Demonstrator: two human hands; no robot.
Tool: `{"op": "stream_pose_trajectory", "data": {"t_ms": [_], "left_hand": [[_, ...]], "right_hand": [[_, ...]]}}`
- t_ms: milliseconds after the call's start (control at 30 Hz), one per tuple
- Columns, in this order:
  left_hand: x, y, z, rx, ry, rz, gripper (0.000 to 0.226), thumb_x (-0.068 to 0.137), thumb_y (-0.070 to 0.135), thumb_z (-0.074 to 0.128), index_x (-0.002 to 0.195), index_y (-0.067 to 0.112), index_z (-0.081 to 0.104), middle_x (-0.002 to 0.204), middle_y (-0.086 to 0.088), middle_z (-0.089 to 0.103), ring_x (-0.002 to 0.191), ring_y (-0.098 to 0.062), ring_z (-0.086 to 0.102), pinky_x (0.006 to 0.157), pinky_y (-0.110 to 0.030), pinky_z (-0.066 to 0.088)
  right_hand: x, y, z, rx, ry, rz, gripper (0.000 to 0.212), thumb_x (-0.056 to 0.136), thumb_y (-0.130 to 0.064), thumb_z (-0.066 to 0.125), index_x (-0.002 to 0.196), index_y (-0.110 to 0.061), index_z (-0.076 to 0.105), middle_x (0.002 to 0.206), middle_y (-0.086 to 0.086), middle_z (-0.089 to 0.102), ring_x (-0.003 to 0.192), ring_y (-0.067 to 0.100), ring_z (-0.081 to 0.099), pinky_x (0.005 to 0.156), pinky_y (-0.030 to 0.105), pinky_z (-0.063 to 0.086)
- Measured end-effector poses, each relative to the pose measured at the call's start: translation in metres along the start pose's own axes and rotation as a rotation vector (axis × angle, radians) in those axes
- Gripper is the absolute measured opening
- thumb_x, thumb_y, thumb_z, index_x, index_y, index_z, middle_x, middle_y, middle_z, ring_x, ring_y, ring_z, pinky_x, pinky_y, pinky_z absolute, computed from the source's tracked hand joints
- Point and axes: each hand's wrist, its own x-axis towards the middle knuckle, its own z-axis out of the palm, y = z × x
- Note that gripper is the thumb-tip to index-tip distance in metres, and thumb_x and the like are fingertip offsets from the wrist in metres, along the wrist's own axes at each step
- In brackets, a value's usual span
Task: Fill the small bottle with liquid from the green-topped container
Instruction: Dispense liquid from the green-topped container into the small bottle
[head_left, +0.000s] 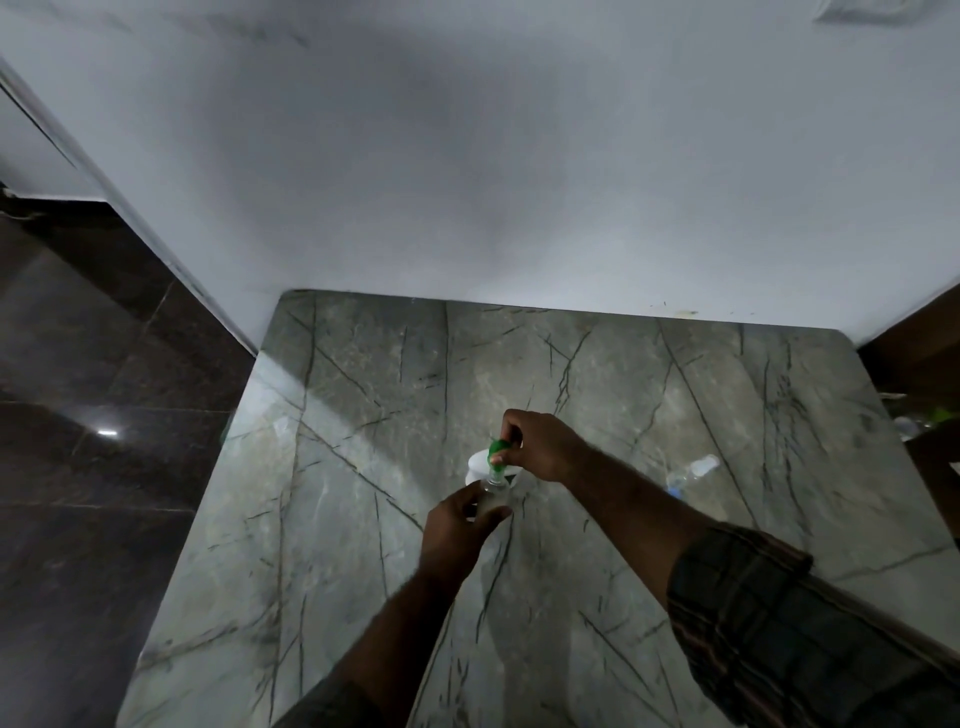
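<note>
A white container (477, 464) with a green top (497, 451) stands near the middle of the grey marble tabletop (363, 467). My right hand (540, 446) presses down on the green top, fingers curled around it. Just in front, my left hand (457, 530) grips a small clear bottle (493, 493), its mouth held right under the green spout. The bottle's lower part is hidden by my fingers, and I cannot tell how much liquid is in it.
Another clear plastic bottle (693, 470) lies on its side to the right. A white wall (467, 182) stands directly behind the table. Dark tiled floor (93, 415) runs along the left edge; a dark wooden piece (924, 364) sits at the right.
</note>
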Motion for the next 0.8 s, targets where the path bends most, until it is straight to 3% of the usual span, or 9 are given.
{"op": "stream_pose_trajectory", "data": {"t_ms": [267, 433, 800], "left_hand": [[0.0006, 0.0039, -0.0012, 0.002, -0.005, 0.008, 0.052, 0.076, 0.042, 0.079, 0.123, 0.025, 0.066, 0.109, 0.012, 0.073, 0.092, 0.004, 0.067, 0.076, -0.007, 0.05], [0.0001, -0.0022, 0.0006, -0.008, -0.008, -0.004, 0.055, 0.074, 0.05, 0.078, 0.122, 0.025, 0.067, 0.106, 0.013, 0.074, 0.091, 0.003, 0.068, 0.084, -0.022, 0.058], [-0.0003, 0.0029, 0.0001, -0.011, 0.0, -0.01, 0.05, 0.075, 0.044, 0.079, 0.12, 0.026, 0.068, 0.105, 0.012, 0.074, 0.09, 0.002, 0.068, 0.079, -0.015, 0.054]], "right_hand": [[-0.0001, -0.002, -0.0038, -0.024, -0.018, 0.015, 0.029, 0.077, -0.036, 0.079, 0.085, -0.019, 0.057, 0.086, 0.0, 0.066, 0.08, 0.019, 0.06, 0.075, 0.041, 0.051], [-0.0006, -0.0026, -0.0024, -0.031, -0.015, 0.015, 0.028, 0.077, -0.036, 0.078, 0.084, -0.02, 0.055, 0.086, 0.0, 0.066, 0.082, 0.021, 0.061, 0.074, 0.039, 0.05], [-0.0015, -0.0026, -0.0015, -0.03, -0.001, 0.03, 0.028, 0.077, -0.037, 0.078, 0.086, -0.019, 0.057, 0.086, -0.001, 0.066, 0.081, 0.019, 0.061, 0.075, 0.04, 0.051]]}}
